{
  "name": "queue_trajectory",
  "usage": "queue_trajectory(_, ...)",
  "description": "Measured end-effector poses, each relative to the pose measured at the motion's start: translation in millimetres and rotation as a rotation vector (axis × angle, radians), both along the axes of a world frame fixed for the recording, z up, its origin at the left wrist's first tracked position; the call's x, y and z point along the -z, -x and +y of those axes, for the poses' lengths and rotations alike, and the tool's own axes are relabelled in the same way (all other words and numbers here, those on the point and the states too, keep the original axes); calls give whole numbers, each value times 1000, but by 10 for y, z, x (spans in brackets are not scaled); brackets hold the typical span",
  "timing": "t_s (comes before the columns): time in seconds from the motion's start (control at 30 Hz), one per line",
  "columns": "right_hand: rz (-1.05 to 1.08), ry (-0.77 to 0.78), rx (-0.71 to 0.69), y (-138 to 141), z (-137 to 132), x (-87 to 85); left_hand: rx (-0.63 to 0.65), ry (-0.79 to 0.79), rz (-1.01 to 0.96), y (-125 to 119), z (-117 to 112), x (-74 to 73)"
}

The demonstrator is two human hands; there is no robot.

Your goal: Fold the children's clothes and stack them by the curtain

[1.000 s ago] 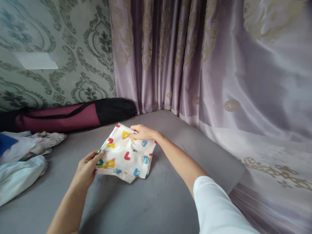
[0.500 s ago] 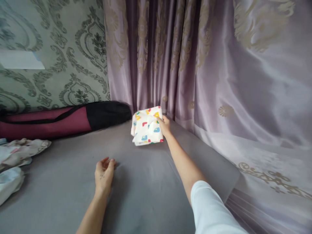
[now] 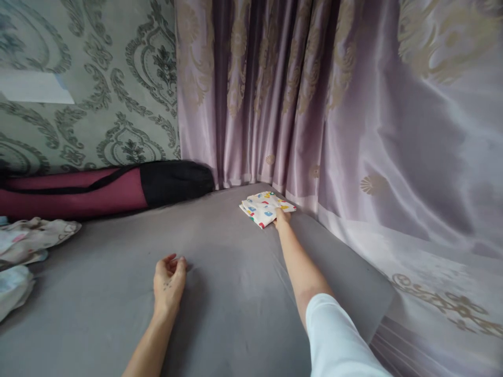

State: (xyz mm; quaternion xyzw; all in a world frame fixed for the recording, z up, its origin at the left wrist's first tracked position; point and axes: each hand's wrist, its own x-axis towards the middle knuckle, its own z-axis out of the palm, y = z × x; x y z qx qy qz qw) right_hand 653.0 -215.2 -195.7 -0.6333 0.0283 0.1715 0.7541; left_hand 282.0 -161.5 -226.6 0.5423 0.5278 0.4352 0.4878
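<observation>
A folded white cloth (image 3: 262, 207) with red, yellow and blue prints lies nearly flat at the far corner of the grey bed sheet (image 3: 236, 293). My right hand (image 3: 282, 217) grips its near right edge, the thumb on top and the other fingers mostly hidden beneath. Whether the cloth rests fully on the sheet I cannot tell. My left hand (image 3: 170, 280) is over the sheet at the centre left, apart from the cloth, holding nothing, with its fingers loosely curled and apart.
Along the wall lies a long maroon and black bag (image 3: 118, 187) with a strap. Crumpled pale clothes (image 3: 37, 238) are heaped at the left edge. Purple curtains (image 3: 267, 104) hang behind the bed's far corner and down its right side.
My right hand has moved the folded cloth right and down, tipping it from facing me to nearly flat. My left hand has hardly moved. The view has shifted slightly.
</observation>
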Motion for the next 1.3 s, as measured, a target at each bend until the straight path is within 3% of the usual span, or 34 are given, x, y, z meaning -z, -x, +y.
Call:
queue_trajectory(0.3, 43, 143, -184, 22, -123, -8, 2, -9, -14, 4, 12, 23)
queue_trajectory(0.43, -20, 310, -321, 131, -184, -40, 12, -10, -6, 15, 16, 28)
queue_trajectory(0.6, -170, 648, -484, 265, -354, -126, 15, -30, 6, 26, 20, 47)
queue_trajectory(0.73, -488, 817, -487, 459, -484, -148, 27, -24, -4, 23, 22, 49)
queue_trajectory(0.9, -1330, 1106, -825, 632, -493, -103, 21, -27, 17, 29, 17, 30)
queue_trajectory(1.07, -1322, 1112, -889, 602, -476, -92, 23, -24, 23, 34, 13, 28)
queue_trajectory(1.3, -1248, 1071, -805, 582, -505, -107, 37, -43, 42, 54, 35, 87)
